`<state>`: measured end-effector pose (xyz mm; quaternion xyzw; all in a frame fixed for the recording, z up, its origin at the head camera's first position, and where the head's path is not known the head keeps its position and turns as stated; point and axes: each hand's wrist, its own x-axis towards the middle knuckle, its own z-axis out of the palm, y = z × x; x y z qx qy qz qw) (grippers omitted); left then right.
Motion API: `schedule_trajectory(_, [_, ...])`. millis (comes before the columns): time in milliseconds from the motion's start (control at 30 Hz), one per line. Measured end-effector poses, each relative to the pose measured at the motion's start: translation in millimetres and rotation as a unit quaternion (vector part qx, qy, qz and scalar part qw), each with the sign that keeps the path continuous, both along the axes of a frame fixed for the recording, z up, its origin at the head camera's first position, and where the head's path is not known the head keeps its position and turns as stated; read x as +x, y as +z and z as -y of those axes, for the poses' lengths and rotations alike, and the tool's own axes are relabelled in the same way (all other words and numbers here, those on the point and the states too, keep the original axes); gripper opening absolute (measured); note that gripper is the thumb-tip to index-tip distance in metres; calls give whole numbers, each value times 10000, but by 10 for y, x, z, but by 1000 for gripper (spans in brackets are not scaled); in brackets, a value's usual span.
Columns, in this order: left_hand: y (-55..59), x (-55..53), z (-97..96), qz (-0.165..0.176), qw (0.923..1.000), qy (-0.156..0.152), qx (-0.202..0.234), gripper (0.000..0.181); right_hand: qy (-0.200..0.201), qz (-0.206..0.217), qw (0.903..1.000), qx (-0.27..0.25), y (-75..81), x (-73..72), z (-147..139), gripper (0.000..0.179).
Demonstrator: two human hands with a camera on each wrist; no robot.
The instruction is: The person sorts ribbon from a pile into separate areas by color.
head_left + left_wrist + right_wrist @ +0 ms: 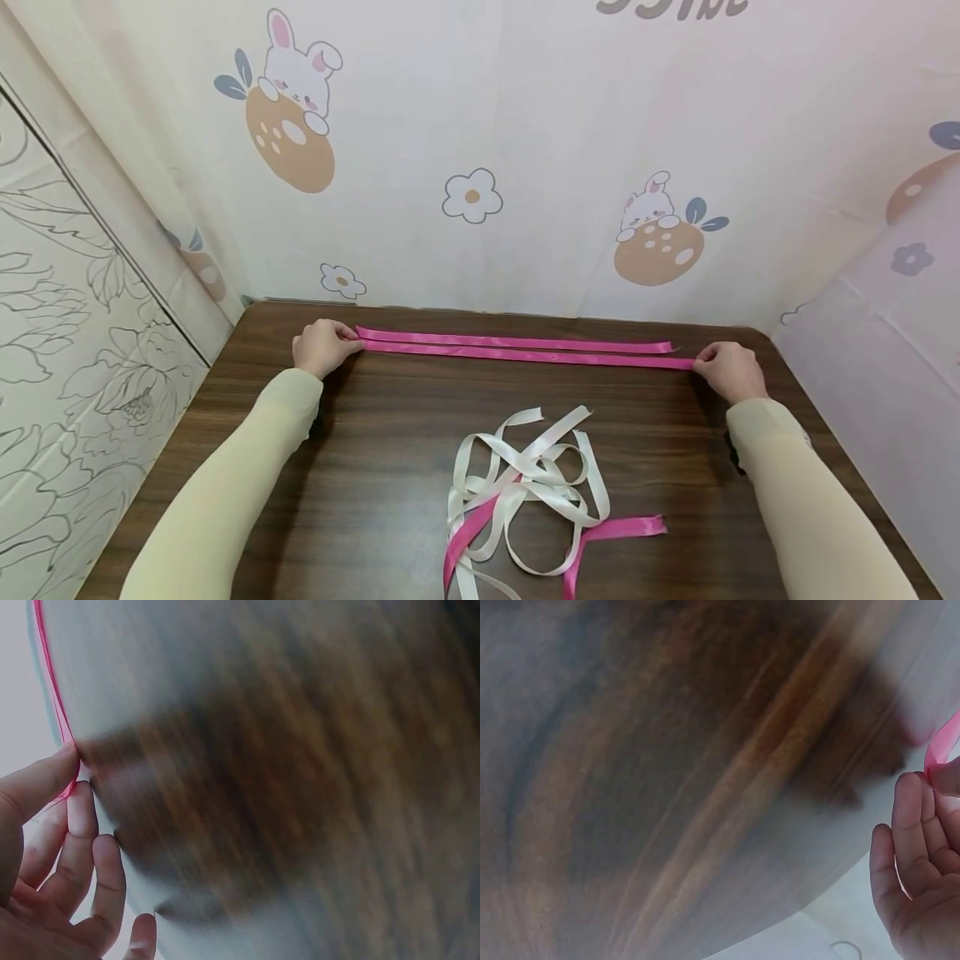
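Note:
A pink satin ribbon (525, 356) is stretched straight across the far part of the table. My left hand (322, 346) pinches its left end between thumb and fingers, and my right hand (730, 369) pinches the right end. Just behind it lies a second pink ribbon (517, 341), parallel and a little shorter on the right. In the left wrist view, thumb and forefinger of the left hand (71, 855) meet on a thin pink ribbon edge (51, 675). The right wrist view shows the pink ribbon (945, 739) held at the thumb of the right hand (922, 862).
A loose tangle of cream ribbon (558, 492) lies at the front centre of the dark wooden table (375, 467). Pink ribbon (626, 527) pokes out of the tangle. A patterned curtain (555, 167) hangs right behind the table, and a flower-patterned panel (90, 333) stands at the left.

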<state>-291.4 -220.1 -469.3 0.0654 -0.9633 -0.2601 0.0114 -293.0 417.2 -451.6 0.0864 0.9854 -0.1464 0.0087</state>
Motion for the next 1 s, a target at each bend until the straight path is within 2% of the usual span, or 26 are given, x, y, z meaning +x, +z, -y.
schedule_trajectory(333, [-49,-13,-10,-13,10000,82,-10,29,13,249,9996,94,-36,-90,0,22])
schedule_trajectory(767, [-28,3,4,18,9999,118,34,29,16,215,9996,206,-92,-154,-29,23])
schedule_trajectory(1000, [-22,4,44,7,9998,122,153,31,50,178,9997,157,-81,-134,-29,29])
